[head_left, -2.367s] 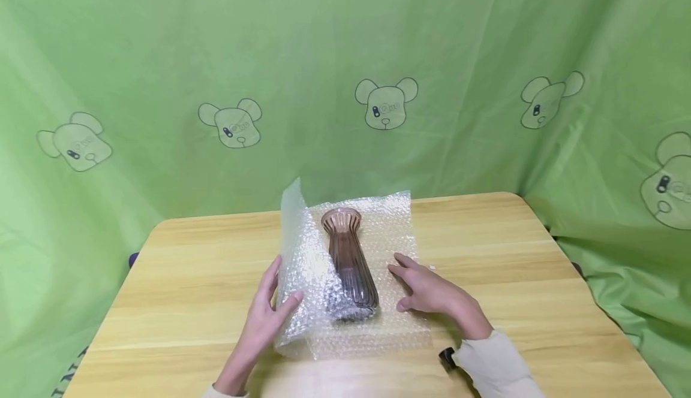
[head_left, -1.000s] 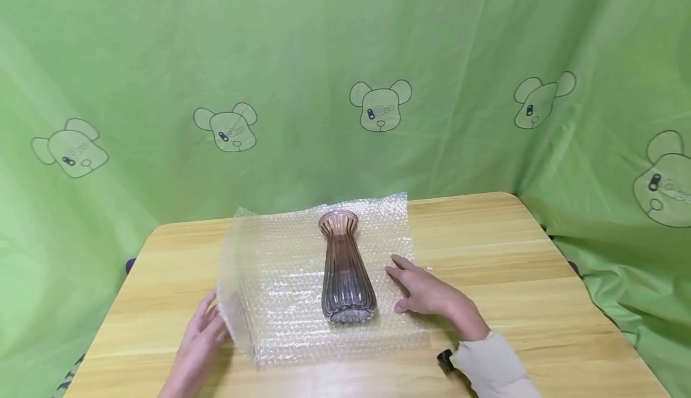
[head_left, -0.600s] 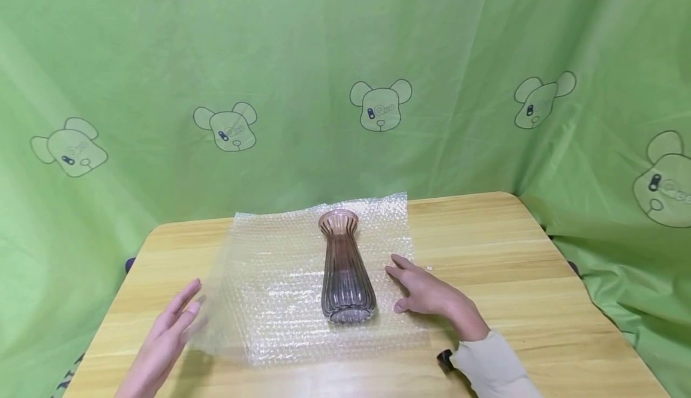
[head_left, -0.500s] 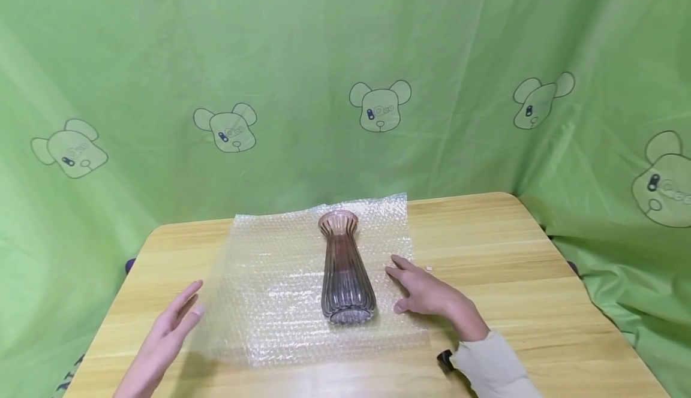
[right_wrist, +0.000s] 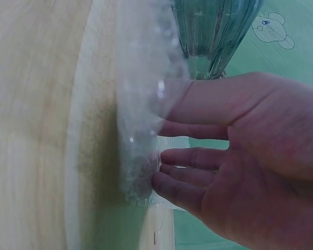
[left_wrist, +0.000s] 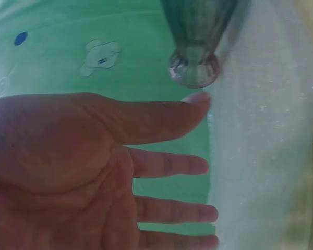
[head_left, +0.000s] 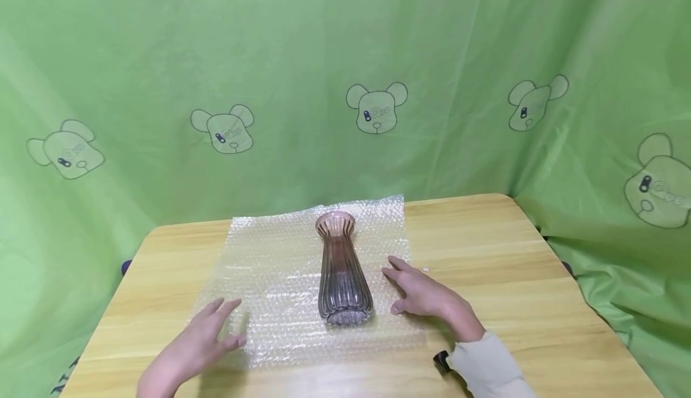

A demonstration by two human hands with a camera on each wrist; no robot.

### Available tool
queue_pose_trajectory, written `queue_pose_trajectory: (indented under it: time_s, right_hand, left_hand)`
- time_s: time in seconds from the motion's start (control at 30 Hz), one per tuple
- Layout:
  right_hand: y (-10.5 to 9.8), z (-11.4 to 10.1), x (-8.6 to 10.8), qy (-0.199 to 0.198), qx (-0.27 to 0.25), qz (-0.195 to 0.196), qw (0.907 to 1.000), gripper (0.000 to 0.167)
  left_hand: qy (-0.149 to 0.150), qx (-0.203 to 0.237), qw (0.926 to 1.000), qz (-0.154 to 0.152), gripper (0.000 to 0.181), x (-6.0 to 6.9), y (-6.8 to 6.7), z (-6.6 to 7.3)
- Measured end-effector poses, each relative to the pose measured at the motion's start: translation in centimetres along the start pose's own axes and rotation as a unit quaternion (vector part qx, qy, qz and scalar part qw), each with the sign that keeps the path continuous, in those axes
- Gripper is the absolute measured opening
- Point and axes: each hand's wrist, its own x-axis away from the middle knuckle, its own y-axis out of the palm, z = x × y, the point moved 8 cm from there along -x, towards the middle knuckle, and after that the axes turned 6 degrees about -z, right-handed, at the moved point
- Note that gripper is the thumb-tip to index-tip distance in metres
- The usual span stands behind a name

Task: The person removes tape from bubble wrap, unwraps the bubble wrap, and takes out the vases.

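Note:
A ribbed glass vase [head_left: 341,272], pinkish at the mouth and grey toward the base, lies on its side on a sheet of bubble wrap [head_left: 281,290]. Its mouth faces the back of the table. Over the sheet's front left part is my left hand [head_left: 189,347], holding nothing; the left wrist view shows its fingers straight and spread. My right hand [head_left: 426,293] rests at the sheet's right edge, beside the vase and apart from it. In the right wrist view, bubble wrap [right_wrist: 141,94] partly covers that hand's thumb, and the fingertips touch the sheet.
The wooden table [head_left: 518,284] has rounded back corners. A green curtain [head_left: 302,56] with printed bear heads stands behind and at both sides. A small white scrap [head_left: 425,270] lies right of the sheet. Something black [head_left: 441,362] is by the right sleeve.
The left hand folded the sheet's left flap back off the vase, laid it to the left and let go. It then moved right, over the sheet. The right hand stayed in place.

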Motion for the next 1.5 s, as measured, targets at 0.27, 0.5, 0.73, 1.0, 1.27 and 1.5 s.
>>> queue_pose_trajectory:
  time_s: [0.27,0.5,0.73,1.0,1.27,1.5]
  right_hand:
    - [-0.4,-0.4,-0.2,0.0,0.004,0.002,1.0,0.084]
    - [-0.3,-0.4,-0.4,0.002,0.0,0.0,1.0,0.084]
    - [-0.5,-0.6,-0.4,0.002,-0.001,0.002,1.0,0.083]
    - [-0.4,-0.4,-0.4,0.001,0.001,-0.002,1.0,0.084]
    - [-0.7,-0.1,-0.1,-0.001,0.004,0.002,1.0,0.086]
    - [-1.6,-0.4,-0.2,-0.036,-0.003,0.019,0.9992,0.076]
  left_hand:
    - [-0.01,0.026,0.9996,0.0,0.087,-2.5,0.8,-1.7]
    - [-0.014,0.034,0.9993,0.009,0.089,-3.7,1.8,-2.8]
    - [-0.015,0.041,0.999,0.0,0.092,-4.2,2.5,-2.9]
    - [-0.059,0.006,0.9982,-0.007,0.098,-4.4,3.0,-2.9]
    - [-0.081,0.008,0.9966,-0.012,0.099,-4.7,3.4,-2.9]
    - [-0.063,0.007,0.9979,-0.012,0.102,-4.5,3.6,-2.9]
